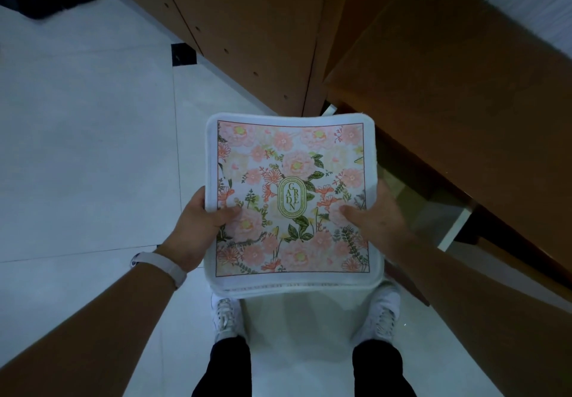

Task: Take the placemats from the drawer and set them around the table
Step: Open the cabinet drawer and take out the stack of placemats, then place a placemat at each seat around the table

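Observation:
A stack of square placemats [291,161] with white borders and a pink floral print marked "GARDEN" is held flat in front of me above the floor. My left hand [198,226] grips the stack's left edge, thumb on top. My right hand [376,220] grips the right edge the same way. More mat edges show beneath the top one at the near side. A white band sits on my left wrist.
A wooden cabinet [247,31] stands ahead, and a wooden unit with an open drawer [445,204] lies to the right, close to my right arm. Pale floor tiles [77,133] spread to the left. My white shoes [226,319] are below the mats.

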Demonstrator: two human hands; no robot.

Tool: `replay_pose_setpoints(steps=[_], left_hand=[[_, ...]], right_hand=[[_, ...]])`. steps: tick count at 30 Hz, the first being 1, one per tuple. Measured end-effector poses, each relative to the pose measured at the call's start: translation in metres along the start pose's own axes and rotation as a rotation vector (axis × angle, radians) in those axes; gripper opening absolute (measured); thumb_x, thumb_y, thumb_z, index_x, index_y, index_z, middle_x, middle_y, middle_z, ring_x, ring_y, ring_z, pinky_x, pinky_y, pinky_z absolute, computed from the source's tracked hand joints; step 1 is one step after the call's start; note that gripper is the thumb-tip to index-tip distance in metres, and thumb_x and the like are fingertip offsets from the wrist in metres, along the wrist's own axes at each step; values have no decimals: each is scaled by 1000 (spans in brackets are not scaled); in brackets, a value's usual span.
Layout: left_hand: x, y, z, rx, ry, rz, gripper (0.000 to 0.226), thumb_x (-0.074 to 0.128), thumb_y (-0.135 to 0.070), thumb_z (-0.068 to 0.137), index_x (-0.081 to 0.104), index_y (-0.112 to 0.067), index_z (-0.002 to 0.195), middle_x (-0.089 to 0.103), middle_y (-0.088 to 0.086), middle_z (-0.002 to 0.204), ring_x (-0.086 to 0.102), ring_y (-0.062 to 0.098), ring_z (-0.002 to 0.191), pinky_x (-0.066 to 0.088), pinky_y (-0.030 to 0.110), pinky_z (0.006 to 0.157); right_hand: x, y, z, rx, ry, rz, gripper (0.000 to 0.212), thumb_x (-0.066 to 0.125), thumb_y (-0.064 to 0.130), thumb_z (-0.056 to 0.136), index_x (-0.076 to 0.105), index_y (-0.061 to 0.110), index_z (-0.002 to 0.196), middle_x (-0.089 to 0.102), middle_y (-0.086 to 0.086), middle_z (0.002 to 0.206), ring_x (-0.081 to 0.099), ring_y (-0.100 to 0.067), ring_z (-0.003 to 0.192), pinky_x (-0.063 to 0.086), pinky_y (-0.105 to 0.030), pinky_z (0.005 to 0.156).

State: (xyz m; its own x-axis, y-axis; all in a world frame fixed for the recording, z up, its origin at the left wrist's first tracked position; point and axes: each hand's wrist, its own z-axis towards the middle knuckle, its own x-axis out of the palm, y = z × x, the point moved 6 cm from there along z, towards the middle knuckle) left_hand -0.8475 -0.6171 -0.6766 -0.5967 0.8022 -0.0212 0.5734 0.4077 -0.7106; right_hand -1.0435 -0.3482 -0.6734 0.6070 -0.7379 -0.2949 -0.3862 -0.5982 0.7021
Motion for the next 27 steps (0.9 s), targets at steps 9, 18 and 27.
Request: replay_pose_setpoints(steps=[9,18,27], left_hand=[[-21,-27,-65,37,-54,25,36,77,-2,82,64,-11,114,75,14,104,72,33,94,61,45,81],[-59,-102,-183,164,-154,48,28,79,-9,82,66,-24,102,72,-12,74,70,8,69,54,17,62],[-77,-165,-342,308,-415,-31,27,79,-4,80,62,-18,96,66,-10,64,65,12,60,54,24,57]], right_hand=[[4,38,-64,-23,30,-24,60,75,5,81,43,41,118,69,9,101,71,-4,81,57,-23,55],[-2,135,-162,-176,62,-74,56,72,1,81,47,30,121,67,6,101,69,-3,82,58,-24,64],[-13,241,-255,-423,253,-96,60,71,-1,80,45,38,117,65,10,103,67,-3,81,52,-15,52]])
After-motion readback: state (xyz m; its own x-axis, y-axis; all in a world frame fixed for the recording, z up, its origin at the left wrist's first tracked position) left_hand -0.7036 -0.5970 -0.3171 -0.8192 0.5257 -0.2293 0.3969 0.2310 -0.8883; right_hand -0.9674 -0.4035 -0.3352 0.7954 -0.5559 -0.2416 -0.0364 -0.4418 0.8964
